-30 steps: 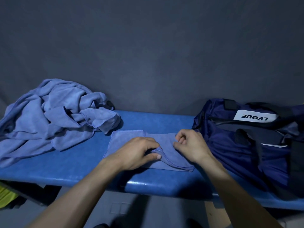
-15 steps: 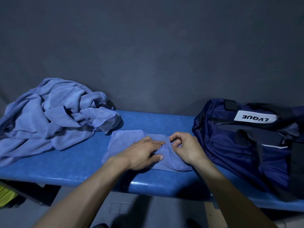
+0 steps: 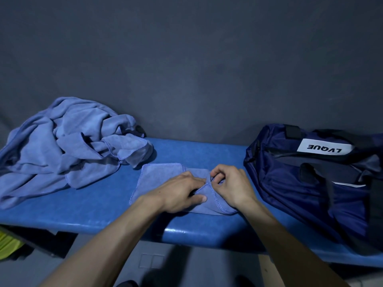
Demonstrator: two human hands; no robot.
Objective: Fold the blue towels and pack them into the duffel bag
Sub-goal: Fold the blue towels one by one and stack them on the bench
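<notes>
A small blue towel (image 3: 159, 179) lies partly folded on the blue bench (image 3: 99, 206), in the middle. My left hand (image 3: 178, 191) rests on it, thumb and fingers pinching a raised fold. My right hand (image 3: 230, 183) grips the same fold from the right, fingers curled into the cloth. A heap of crumpled blue towels (image 3: 62, 146) sits at the bench's left end. The navy duffel bag (image 3: 315, 183) with a white LVQUE label stands at the right end, close to my right hand.
A dark grey wall (image 3: 186, 69) runs right behind the bench. Something yellow-green (image 3: 8, 243) shows under the bench at the lower left. Grey floor lies below the front edge.
My right hand has moved left, lifting the towel's right part toward my left hand. The two hands now meet at the raised fold.
</notes>
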